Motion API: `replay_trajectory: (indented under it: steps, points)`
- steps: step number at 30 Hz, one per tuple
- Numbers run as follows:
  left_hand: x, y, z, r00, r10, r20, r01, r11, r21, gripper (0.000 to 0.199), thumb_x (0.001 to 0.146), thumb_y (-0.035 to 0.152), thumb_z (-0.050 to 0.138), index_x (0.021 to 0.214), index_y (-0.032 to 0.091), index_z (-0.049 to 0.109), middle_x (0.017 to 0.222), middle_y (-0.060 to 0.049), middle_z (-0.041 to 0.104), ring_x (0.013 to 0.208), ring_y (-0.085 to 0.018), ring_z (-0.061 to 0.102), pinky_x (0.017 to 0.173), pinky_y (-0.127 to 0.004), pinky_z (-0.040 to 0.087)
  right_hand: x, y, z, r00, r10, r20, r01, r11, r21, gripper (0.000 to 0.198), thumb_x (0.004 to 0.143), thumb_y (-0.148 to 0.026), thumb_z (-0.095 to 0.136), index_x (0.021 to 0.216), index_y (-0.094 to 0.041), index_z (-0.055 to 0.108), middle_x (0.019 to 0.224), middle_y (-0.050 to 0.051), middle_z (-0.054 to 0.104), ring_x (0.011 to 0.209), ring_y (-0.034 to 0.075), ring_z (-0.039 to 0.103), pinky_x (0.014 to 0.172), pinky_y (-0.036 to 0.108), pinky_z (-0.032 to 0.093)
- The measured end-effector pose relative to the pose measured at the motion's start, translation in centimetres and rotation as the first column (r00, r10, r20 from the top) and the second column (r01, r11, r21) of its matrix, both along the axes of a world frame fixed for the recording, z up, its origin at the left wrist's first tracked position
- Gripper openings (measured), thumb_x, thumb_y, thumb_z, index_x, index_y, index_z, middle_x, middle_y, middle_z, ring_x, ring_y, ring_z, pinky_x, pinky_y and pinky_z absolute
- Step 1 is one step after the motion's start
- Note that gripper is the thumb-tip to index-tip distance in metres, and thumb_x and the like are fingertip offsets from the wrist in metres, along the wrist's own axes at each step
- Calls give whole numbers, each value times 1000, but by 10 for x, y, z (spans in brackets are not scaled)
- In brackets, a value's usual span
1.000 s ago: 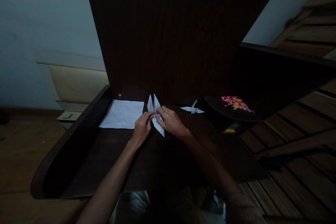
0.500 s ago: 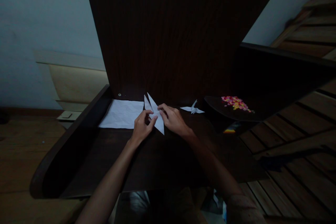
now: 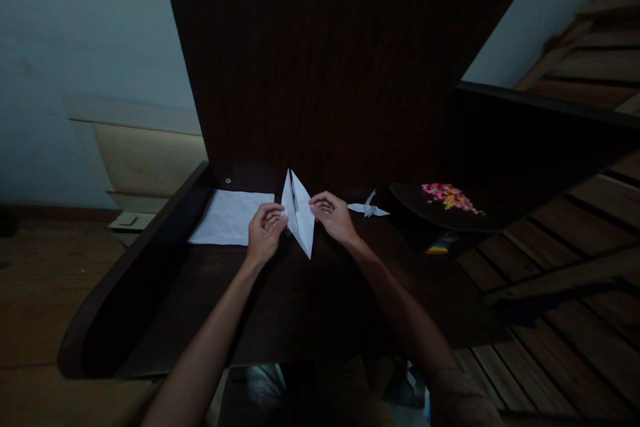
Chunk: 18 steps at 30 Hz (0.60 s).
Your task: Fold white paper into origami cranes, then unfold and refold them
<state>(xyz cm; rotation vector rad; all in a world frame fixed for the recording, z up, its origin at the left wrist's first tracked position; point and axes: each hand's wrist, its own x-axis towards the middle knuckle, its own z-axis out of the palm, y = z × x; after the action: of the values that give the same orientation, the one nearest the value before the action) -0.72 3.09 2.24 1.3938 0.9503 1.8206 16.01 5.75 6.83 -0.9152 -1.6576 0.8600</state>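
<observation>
A white folded paper [image 3: 303, 213], shaped like a tall diamond with a slit down from its top point, is held up between both hands. My left hand [image 3: 265, 230] pinches its left edge between thumb and fingers. On the opposite edge, my right hand [image 3: 334, 215] grips it the same way. Left of the hands lies a creased white sheet of paper [image 3: 227, 217], partly behind my left hand. A finished paper crane [image 3: 370, 209] with spread wings rests just right of my right hand.
All this is on a dark wooden desk [image 3: 200, 313] with a raised left side and a tall back panel [image 3: 310, 67]. At the right, a dark shelf [image 3: 415, 203] carries a heap of small pink and yellow pieces [image 3: 453, 197]. Slatted wood [image 3: 560, 247] lies beyond.
The folded paper has turned more upright and opened into a wider diamond. My hands have moved apart from near its middle to its two side edges.
</observation>
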Motion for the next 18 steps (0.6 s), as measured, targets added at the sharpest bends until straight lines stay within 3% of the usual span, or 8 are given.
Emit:
replay_trajectory:
  steps: [4, 10, 18]
  points:
    - [0, -1, 1, 1000, 15, 19, -14, 1000, -20, 24, 74, 35, 70, 87, 19, 58, 76, -1, 59, 68, -12, 59, 61, -23, 50, -2, -6, -1, 991, -83, 101, 76, 995, 67, 17, 76, -35, 64, 83, -19, 61, 71, -1, 57, 60, 11, 53, 55, 23, 45]
    - [1, -3, 1, 998, 64, -2, -64, 998, -8, 22, 74, 32, 70, 87, 19, 57, 79, -1, 60, 71, -12, 60, 64, -23, 50, -5, -20, 7, 856, -297, 423, 131, 917, 377, 20, 74, -32, 69, 88, -19, 62, 91, 4, 57, 75, 16, 56, 68, 28, 47]
    - [3, -5, 2, 998, 61, 2, -61, 998, 0, 23, 77, 29, 68, 91, 20, 52, 81, -1, 58, 74, -11, 60, 65, -21, 48, -15, -27, 4, 712, -477, 516, 157, 823, 545, 8, 82, -20, 57, 86, -19, 64, 97, 10, 60, 93, 22, 55, 79, 33, 48]
